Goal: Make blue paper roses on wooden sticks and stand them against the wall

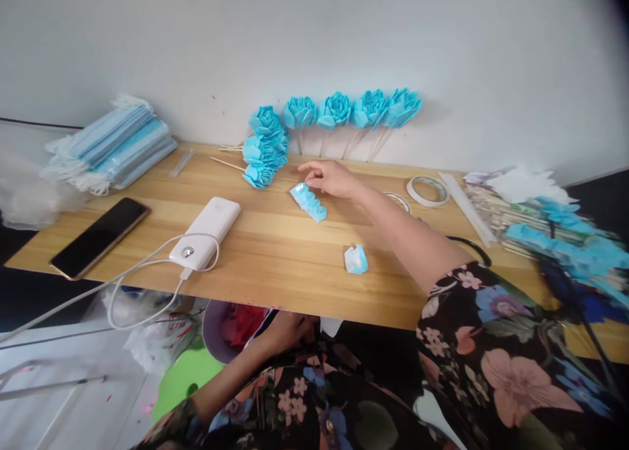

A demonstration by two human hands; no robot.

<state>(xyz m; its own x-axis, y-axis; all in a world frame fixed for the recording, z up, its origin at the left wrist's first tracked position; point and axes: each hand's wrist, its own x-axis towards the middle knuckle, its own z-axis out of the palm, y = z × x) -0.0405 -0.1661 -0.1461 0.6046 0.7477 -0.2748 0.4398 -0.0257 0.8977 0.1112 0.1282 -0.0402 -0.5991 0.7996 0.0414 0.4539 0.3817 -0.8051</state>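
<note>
My right hand (328,177) reaches over the middle of the wooden table, its fingers apart and the lower fingertips at the upper end of a short overlapping row of light blue petal pieces (309,201). Nearer the table's front edge lies a single blue-and-white petal piece (356,259). My left hand (289,330) is low by my lap, just below the table edge; its fingers are in shadow and mostly hidden, so what it holds does not show. Behind my right hand, several blue flowers on sticks (334,111) lean against the wall, with more blue flowers (266,149) lying to their left.
At left are a stack of face masks (120,145), a phone (101,237) and a white power bank (206,232) with a cable. Tape rolls (427,192), clear sticks (469,209) and blue petal strips (565,250) lie at right. Below the table stands a purple bucket (212,332).
</note>
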